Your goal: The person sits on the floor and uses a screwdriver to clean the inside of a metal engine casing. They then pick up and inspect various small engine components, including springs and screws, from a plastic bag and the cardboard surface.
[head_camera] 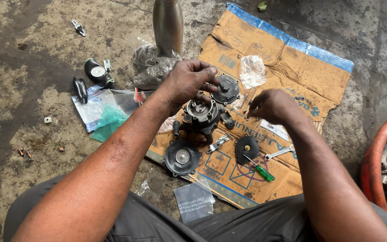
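My left hand (185, 82) hovers over a dark metal regulator body (201, 115) that stands on flattened cardboard (287, 62); its fingertips are pinched together on something too small to make out. My right hand (272, 106) is to the right of the body, fingers curled down near the cardboard, and what it holds is hidden. A round metal cover (226, 89) lies just behind the body. Two black rubber diaphragms (182, 157) (246, 148) lie in front of it.
A green-handled screwdriver (260, 169), a small spanner (279, 153) and a metal bracket (217, 144) lie on the cardboard. Plastic bags (98, 107), a black cylinder part (96, 71) and a metal tube (168, 24) sit on the stained concrete. An orange tub (377, 157) is at right.
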